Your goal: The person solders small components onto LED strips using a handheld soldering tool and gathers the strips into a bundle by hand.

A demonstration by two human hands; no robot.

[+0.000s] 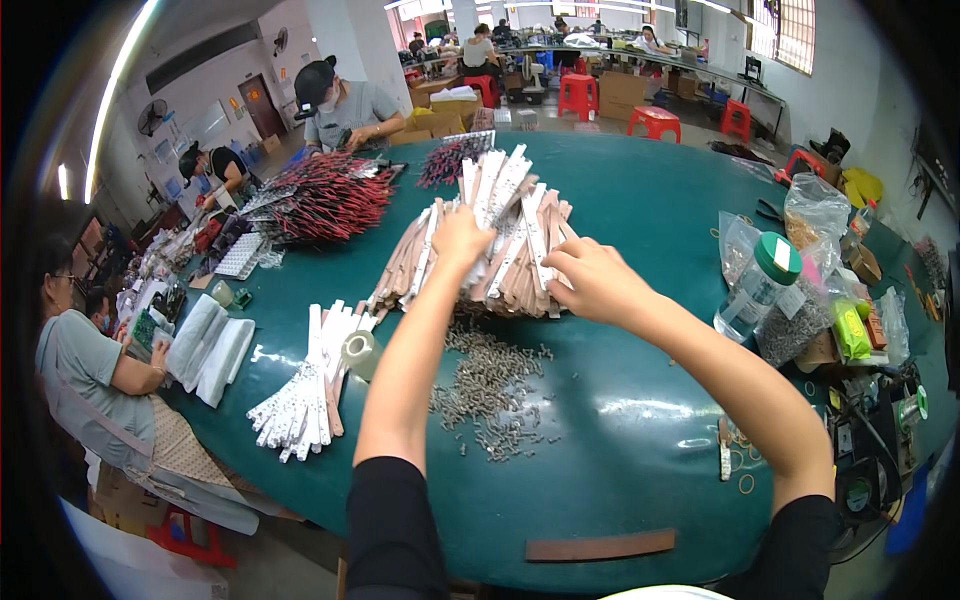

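A big heap of flat narrow strips [522,235], white on one side and pinkish-brown on the other, lies before me at the table's middle. My left hand [462,240] reaches down into the heap's near left side, its fingertips hidden among the strips. At the heap's right edge is my right hand [592,278], fingers bent and apart, thumb and forefinger touching strip ends. A spread of small metal screws [490,390] lies just nearer than the heap. Left of them, a fanned bunch of similar strips [318,385] rests beside a roll of clear tape [361,355].
The green table [640,430] carries red-and-black wire bundles [325,200] at far left. A green-lidded clear jar [760,290] and bags of small parts [790,325] stand at right. A brown strip [600,546] lies near the front edge. Co-workers [345,110] sit at left.
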